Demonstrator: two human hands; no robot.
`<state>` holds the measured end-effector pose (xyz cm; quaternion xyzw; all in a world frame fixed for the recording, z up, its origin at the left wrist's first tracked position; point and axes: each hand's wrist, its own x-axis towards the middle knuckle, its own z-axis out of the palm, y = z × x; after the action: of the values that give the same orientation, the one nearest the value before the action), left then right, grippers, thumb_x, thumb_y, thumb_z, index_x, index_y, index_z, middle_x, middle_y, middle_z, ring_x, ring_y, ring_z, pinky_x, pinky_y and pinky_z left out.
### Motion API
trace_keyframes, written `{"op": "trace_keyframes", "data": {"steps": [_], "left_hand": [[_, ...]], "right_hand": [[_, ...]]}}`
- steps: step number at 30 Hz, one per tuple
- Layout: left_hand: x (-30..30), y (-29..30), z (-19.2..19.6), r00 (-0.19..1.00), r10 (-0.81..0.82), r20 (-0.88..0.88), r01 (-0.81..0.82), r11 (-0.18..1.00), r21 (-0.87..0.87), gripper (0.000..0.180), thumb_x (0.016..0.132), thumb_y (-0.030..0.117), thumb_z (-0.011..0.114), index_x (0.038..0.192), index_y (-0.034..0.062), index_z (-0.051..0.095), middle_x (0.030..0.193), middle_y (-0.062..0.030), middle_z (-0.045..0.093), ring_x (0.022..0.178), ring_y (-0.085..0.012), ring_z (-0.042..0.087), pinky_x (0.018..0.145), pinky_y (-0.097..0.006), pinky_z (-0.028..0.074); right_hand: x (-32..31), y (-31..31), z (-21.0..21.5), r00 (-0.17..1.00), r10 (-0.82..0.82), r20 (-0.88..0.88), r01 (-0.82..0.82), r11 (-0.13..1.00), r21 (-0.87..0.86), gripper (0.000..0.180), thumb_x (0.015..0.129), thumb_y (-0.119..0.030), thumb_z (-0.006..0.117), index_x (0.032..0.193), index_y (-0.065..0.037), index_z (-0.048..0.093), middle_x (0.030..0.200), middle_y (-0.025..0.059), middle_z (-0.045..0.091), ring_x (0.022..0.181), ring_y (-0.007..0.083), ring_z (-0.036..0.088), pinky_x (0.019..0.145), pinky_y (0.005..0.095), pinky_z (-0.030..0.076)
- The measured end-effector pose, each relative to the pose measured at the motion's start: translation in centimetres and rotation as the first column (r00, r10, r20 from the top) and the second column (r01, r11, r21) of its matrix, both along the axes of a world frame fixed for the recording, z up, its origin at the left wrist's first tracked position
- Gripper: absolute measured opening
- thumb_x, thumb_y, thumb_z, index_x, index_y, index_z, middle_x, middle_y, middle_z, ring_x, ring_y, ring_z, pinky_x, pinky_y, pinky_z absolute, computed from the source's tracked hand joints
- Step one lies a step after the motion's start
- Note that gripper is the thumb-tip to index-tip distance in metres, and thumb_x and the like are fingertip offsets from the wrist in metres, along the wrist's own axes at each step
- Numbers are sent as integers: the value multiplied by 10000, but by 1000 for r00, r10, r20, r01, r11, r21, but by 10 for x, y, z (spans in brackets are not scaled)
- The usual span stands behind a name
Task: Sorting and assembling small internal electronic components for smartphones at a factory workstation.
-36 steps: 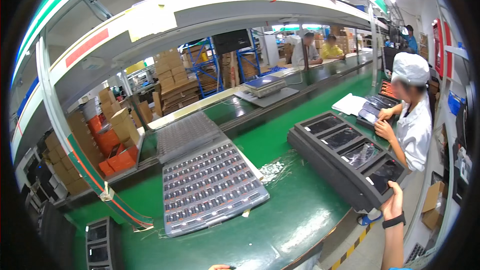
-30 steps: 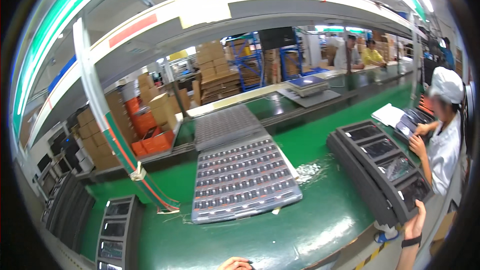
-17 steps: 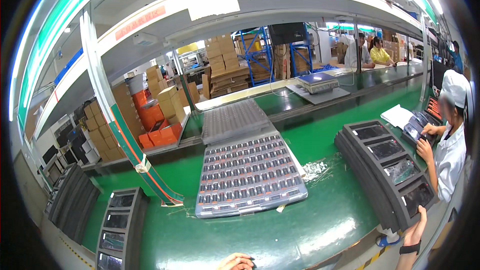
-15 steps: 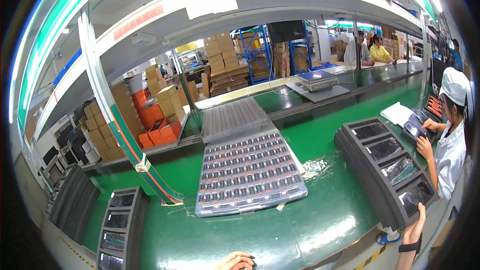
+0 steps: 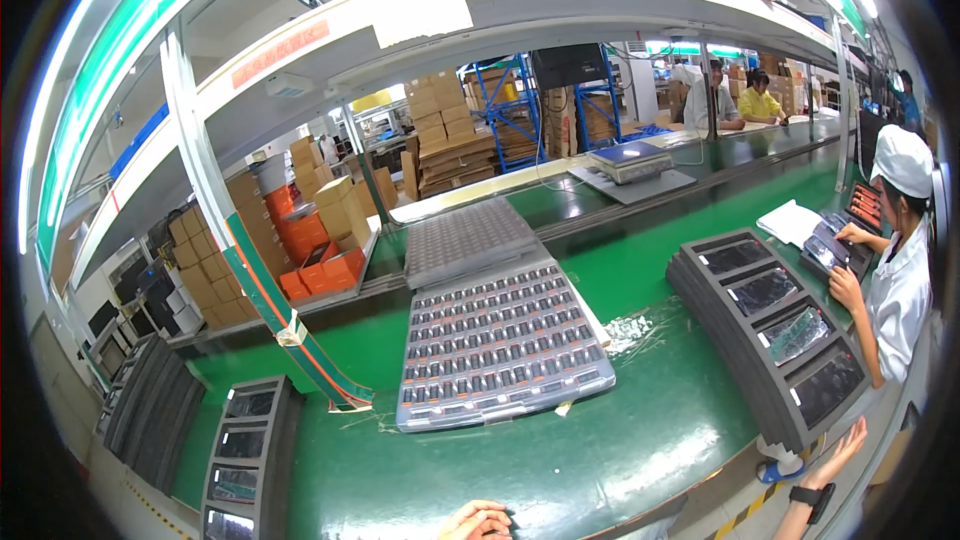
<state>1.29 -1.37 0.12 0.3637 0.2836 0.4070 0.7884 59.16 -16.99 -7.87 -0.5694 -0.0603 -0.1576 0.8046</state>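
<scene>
the right hand point(image 5: 838, 448) is open, fingers stretched out, nothing in it, just beside the near end of the black foam tray stack point(image 5: 748, 352); that stack, 4 flat panels showing on top, lies right on the green bench point(image 5: 420, 475); the left hand point(image 5: 478, 522) curls loosely, its grip impossible to tell

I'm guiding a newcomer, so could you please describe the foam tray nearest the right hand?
On the green bench, look right, towards the worker in the white cap. By the right hand, a stack bears the foam tray, four-pocketed unlike the plastic tray, and far from the similar left tray.
</scene>
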Motion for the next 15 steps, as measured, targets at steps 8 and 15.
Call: {"op": "trace_keyframes", "data": {"steps": [8,15], "left_hand": [[-3,1,-2,1000,1,-11,-1,1000,22,270,1034,182,490,1248,20,523,1058,-126,632,924,-209,642,849,-369,549],[4,-1,-1,1000,-3,-5,3,999,32,261,1037,181,486,1238,22,533,1050,-120,635,920,-211,643,845,-370,549]], "right_hand": [[-28,62,49,879,469,-84,-316,707,633,745,1011,-576,380,1511,-29,306,1554,91,328,1378,241,382,1154,361,292],[-14,59,91,919,386,-85,-229,694,682,757,1025,-575,296,1570,-66,166,1645,54,127,1499,218,161,1217,374,142]]}}
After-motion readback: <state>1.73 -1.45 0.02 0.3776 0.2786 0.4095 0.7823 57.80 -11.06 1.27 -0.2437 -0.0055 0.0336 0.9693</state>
